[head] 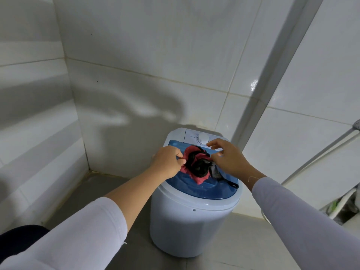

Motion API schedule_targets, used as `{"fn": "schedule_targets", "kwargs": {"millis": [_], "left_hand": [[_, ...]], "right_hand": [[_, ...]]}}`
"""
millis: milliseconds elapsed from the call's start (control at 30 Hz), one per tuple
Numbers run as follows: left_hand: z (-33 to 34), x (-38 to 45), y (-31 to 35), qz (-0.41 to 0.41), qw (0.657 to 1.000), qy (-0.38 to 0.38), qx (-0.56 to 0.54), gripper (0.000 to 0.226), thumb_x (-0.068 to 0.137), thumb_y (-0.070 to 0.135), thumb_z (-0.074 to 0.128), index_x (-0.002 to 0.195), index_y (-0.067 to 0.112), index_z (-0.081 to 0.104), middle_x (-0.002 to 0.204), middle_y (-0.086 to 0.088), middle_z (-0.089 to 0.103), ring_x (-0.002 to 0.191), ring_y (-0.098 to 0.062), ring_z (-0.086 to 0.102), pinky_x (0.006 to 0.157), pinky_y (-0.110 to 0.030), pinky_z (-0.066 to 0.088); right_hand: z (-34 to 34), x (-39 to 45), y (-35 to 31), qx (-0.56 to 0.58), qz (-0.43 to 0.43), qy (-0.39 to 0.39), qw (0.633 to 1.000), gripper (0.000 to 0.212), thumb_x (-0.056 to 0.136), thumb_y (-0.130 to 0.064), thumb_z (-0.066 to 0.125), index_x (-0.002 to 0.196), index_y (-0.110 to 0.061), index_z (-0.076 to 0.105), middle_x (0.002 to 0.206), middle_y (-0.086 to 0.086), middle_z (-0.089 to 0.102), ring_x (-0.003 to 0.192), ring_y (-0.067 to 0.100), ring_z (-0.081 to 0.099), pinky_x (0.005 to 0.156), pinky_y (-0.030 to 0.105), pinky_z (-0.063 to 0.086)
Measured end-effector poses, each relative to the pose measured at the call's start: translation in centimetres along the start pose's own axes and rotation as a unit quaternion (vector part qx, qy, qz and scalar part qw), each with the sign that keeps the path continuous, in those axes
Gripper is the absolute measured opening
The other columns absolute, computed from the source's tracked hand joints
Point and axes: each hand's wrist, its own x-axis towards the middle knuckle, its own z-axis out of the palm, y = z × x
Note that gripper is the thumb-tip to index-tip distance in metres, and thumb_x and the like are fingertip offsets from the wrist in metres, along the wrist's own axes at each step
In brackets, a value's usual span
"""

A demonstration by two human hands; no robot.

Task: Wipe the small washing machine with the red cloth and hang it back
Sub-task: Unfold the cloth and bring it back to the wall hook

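Crumpled red-and-black cloth (196, 164) lies between both hands on blue translucent lid (204, 190) of small white plastic washing machine (187, 227). Left hand (168, 162) pinches cloth's left edge; right hand (228, 156) touches its right side, fingers loosely spread, grip unclear.

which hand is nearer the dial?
Right. The right hand has fingertips just below the dial; the left hand is farther, pinching the cloth on the lid.

Two arms reach forward from the bottom of the view. Each wears a long, close-fitting white sleeve. The left sleeve (87, 228) is pushed up, ending in a stitched cuff partway along the forearm, so the forearm and left hand (167, 160) are bare. The right sleeve (303, 217) runs down to the wrist, with a loose thread at its cuff. The right hand (228, 157) is bare. No rings or watch are visible.
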Motion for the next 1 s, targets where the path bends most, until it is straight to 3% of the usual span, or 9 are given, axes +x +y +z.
{"fn": "schedule_targets", "kwargs": {"millis": [100, 267, 333, 500, 633, 833, 1000], "left_hand": [[-1.1, 0.5, 1.0, 0.025, 0.999, 0.023, -0.013, 0.018, 0.089, 0.035, 0.059, 0.099, 0.024, 0.068, 0.122, 0.004, 0.064, 0.115, -0.022, 0.057, 0.101, -0.045, 0.041], [-4.8, 1.7, 4.3, 0.086, 0.995, 0.025, -0.043, 0.009, 0.091, 0.025, 0.054, 0.090, 0.030, 0.062, 0.096, 0.008, 0.065, 0.102, -0.018, 0.060, 0.092, -0.034, 0.045], [-6.7, 2.1, 5.6, 0.109, 0.992, 0.039, -0.043, 0.010, 0.092, 0.022, 0.053, 0.090, 0.028, 0.061, 0.100, 0.003, 0.068, 0.099, -0.018, 0.060, 0.083, -0.027, 0.043], [-11.5, 2.5, 7.6, 0.142, 0.987, 0.070, -0.036, 0.011, 0.092, 0.020, 0.054, 0.098, 0.019, 0.064, 0.099, -0.002, 0.068, 0.089, -0.017, 0.056, 0.080, -0.023, 0.037], [-14.9, 2.9, 7.0, 0.125, 0.986, 0.093, -0.060, 0.008, 0.091, 0.023, 0.054, 0.089, 0.028, 0.060, 0.091, 0.006, 0.062, 0.086, -0.015, 0.055, 0.071, -0.022, 0.037], [-17.7, 3.3, 2.6, 0.077, 0.989, 0.111, -0.052, 0.011, 0.090, 0.029, 0.058, 0.093, 0.019, 0.061, 0.090, 0.004, 0.062, 0.087, -0.015, 0.058, 0.075, -0.023, 0.038], [-18.7, 3.9, -1.6, 0.022, 0.982, 0.166, -0.089, 0.016, 0.087, 0.029, 0.064, 0.097, 0.016, 0.063, 0.084, 0.006, 0.060, 0.081, -0.012, 0.056, 0.065, -0.015, 0.038]], "right_hand": [[-1.0, 0.3, -0.8, -0.017, -0.041, 0.036, 0.998, 0.033, 0.081, -0.010, 0.055, 0.111, -0.023, 0.062, 0.115, -0.003, 0.059, 0.102, 0.017, 0.060, 0.087, 0.025, 0.042], [-3.5, 2.0, -3.9, -0.024, -0.084, -0.014, 0.996, 0.040, 0.085, -0.014, 0.057, 0.123, -0.024, 0.056, 0.128, -0.003, 0.058, 0.110, 0.016, 0.059, 0.089, 0.019, 0.034], [-4.4, 2.7, -5.5, -0.028, -0.094, -0.030, 0.995, 0.040, 0.086, -0.017, 0.057, 0.125, -0.023, 0.055, 0.129, -0.003, 0.059, 0.113, 0.017, 0.058, 0.090, 0.021, 0.035], [-6.0, 4.2, -9.7, 0.002, -0.119, -0.031, 0.992, 0.026, 0.086, -0.014, 0.055, 0.110, -0.017, 0.066, 0.114, 0.001, 0.067, 0.105, 0.020, 0.062, 0.086, 0.025, 0.039], [-6.3, 5.6, -13.0, 0.033, -0.142, -0.005, 0.989, 0.017, 0.086, -0.014, 0.056, 0.098, -0.008, 0.067, 0.102, 0.010, 0.068, 0.098, 0.024, 0.060, 0.081, 0.030, 0.041], [-5.6, 8.5, -18.1, 0.090, -0.171, 0.026, 0.981, 0.007, 0.088, -0.012, 0.053, 0.086, -0.011, 0.060, 0.075, -0.007, 0.055, 0.075, 0.013, 0.049, 0.063, 0.021, 0.038], [-4.1, 11.1, -19.6, 0.084, -0.183, 0.016, 0.979, 0.007, 0.089, -0.012, 0.050, 0.087, -0.012, 0.057, 0.077, -0.008, 0.053, 0.076, 0.012, 0.048, 0.061, 0.019, 0.037]]}}
